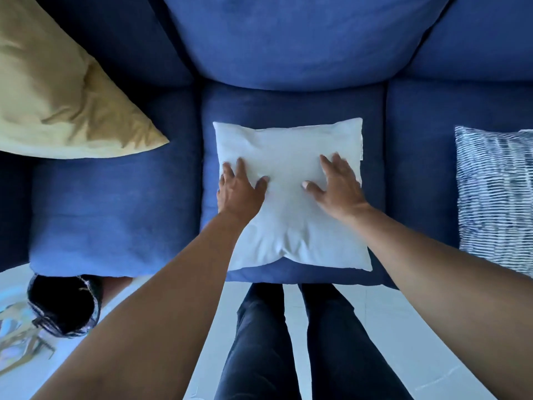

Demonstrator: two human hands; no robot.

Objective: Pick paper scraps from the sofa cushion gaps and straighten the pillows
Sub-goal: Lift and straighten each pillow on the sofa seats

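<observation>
A white square pillow point(288, 145) lies flat on the middle seat cushion point(288, 106) of a blue sofa. My left hand point(239, 189) presses on the pillow's left side with spread fingers. My right hand point(336, 183) presses flat on its right side, fingers spread too. A yellow pillow point(57, 90) leans at the sofa's left end. A blue-and-white striped pillow point(496, 194) lies on the right seat cushion. No paper scraps show in the dark gaps between the cushions.
The back cushions point(288, 39) rise behind the seat. On the white floor at the left stand a dark round basket point(65, 304) and a pale wire object point(20, 336). My legs in dark trousers point(288, 342) stand against the sofa's front edge.
</observation>
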